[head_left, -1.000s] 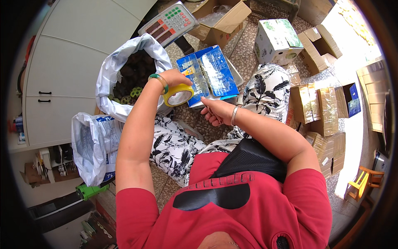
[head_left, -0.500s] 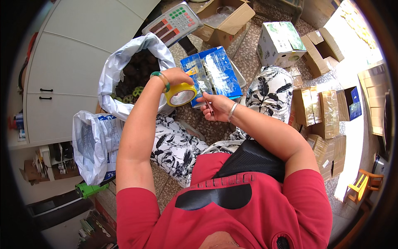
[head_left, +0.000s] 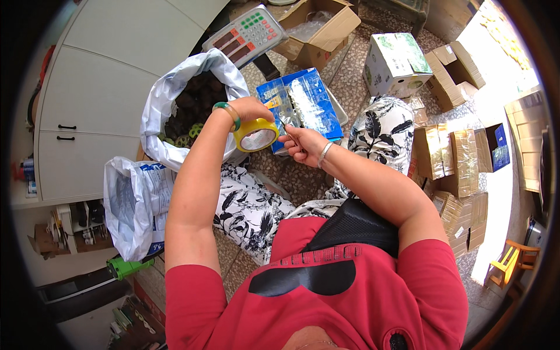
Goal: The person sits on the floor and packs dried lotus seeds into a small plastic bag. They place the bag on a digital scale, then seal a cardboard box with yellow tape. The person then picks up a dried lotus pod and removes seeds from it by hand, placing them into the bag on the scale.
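My left hand [head_left: 249,109], with a green bangle at its wrist, is closed on a wide roll of yellow packing tape [head_left: 256,136]. A strip of clear tape [head_left: 283,105] lies over a blue cardboard box [head_left: 315,108] just beyond my hands. My right hand [head_left: 304,144] pinches a thin, dark, narrow tool, its tip against the tape beside the roll; its exact kind is hard to make out. Under the box, the pale edge of a scale platform [head_left: 338,109] shows at the right.
A large white sack [head_left: 154,111] of dark lumps and green pieces stands at the left, with a second white sack [head_left: 125,204] nearer. Behind is a scale's keypad display [head_left: 245,36] and an open carton [head_left: 318,29]. A white-green box [head_left: 396,64] and brown cartons [head_left: 464,157] stand at right.
My right hand has turned and moved slightly up toward the tape, bringing the thin tool to the strip by the roll. My left hand keeps hold of the roll, hardly moved.
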A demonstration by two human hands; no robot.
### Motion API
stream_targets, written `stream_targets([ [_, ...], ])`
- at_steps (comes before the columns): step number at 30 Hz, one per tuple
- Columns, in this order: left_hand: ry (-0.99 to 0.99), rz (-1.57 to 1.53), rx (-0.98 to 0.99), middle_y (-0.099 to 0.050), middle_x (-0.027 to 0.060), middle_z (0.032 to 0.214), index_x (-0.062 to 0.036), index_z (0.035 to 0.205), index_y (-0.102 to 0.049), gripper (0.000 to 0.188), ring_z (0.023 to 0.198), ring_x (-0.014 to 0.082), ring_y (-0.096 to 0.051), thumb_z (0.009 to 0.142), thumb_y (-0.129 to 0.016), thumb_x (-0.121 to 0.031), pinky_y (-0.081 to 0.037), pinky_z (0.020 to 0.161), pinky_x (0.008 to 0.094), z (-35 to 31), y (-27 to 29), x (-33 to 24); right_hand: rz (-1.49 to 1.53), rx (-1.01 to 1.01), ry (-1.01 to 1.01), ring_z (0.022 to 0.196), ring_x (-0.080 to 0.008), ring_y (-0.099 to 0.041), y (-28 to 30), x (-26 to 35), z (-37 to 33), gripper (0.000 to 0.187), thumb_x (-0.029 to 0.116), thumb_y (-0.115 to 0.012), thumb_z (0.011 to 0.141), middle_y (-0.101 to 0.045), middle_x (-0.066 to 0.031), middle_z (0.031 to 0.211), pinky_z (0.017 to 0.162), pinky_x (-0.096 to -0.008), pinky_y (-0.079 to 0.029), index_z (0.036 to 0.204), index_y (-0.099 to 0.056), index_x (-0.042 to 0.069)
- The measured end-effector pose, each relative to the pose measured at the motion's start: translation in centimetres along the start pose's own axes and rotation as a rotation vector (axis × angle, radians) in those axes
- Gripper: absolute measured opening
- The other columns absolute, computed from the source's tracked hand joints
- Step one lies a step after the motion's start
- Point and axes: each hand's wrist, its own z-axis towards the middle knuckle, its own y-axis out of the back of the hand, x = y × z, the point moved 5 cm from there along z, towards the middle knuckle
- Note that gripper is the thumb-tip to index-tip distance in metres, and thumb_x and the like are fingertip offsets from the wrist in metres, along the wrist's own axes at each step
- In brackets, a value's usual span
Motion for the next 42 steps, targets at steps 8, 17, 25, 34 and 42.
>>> stream_targets([
  [8,-0.047,-0.027,-0.037,-0.064,0.0120,0.091,-0.0052,0.089,-0.067,0.051,0.078,0.0216,-0.059,0.061,-0.062,-0.047,-0.046,0.069,0.0293,-0.3,0.4,-0.1,-0.037,-0.031,0.078,0.044,-0.0035,-0.025,0.0,0.0,0.8,0.033,0.039,-0.042,0.092,-0.034,0.0050,0.058,0.035,-0.0176,-0.018,0.081,-0.047,0.007],
  [17,-0.034,0.030,-0.004,-0.065,0.0117,0.090,-0.0072,0.091,-0.068,0.049,0.079,0.0207,-0.060,0.061,-0.062,-0.045,-0.045,0.070,0.0286,-2.4,1.3,-1.7,-0.069,0.031,0.105,0.043,-0.0044,-0.021,-0.3,0.9,0.8,0.034,0.039,-0.040,0.093,-0.030,0.0062,0.056,0.036,-0.0189,-0.017,0.080,-0.046,0.008],
  [25,-0.080,-0.099,-0.085,-0.064,0.0075,0.085,-0.0053,0.096,-0.067,0.039,0.074,0.0129,-0.058,0.067,-0.064,-0.030,-0.045,0.071,0.0230,-5.8,1.5,-0.9,-0.030,0.031,0.201,0.045,-0.0036,-0.032,1.2,0.1,-1.1,0.021,0.028,-0.057,0.083,-0.039,0.0052,0.059,0.038,-0.0190,-0.022,0.078,-0.048,0.010],
  [34,-0.409,-0.579,-0.336,-0.061,0.0040,0.086,-0.0006,0.104,-0.061,0.036,0.077,0.0081,-0.055,0.073,-0.066,-0.018,-0.044,0.072,0.0219,-11.6,-1.4,-2.4,-0.278,-0.048,0.469,0.053,-0.0041,-0.042,-2.7,3.0,-4.1,0.027,0.018,-0.067,0.076,-0.055,-0.0021,0.076,0.048,-0.0186,-0.034,0.094,-0.051,0.005],
  [42,-0.449,-0.779,-0.509,-0.060,0.0012,0.076,-0.0029,0.118,-0.046,0.049,0.070,0.0058,-0.054,0.075,-0.067,-0.013,-0.043,0.066,0.0198,-13.9,-4.6,-2.8,-0.541,-0.102,1.022,0.068,-0.0068,-0.054,-4.0,4.9,-6.9,0.019,0.003,-0.062,0.076,-0.058,-0.0016,0.075,0.063,-0.0203,-0.044,0.095,-0.056,0.002],
])
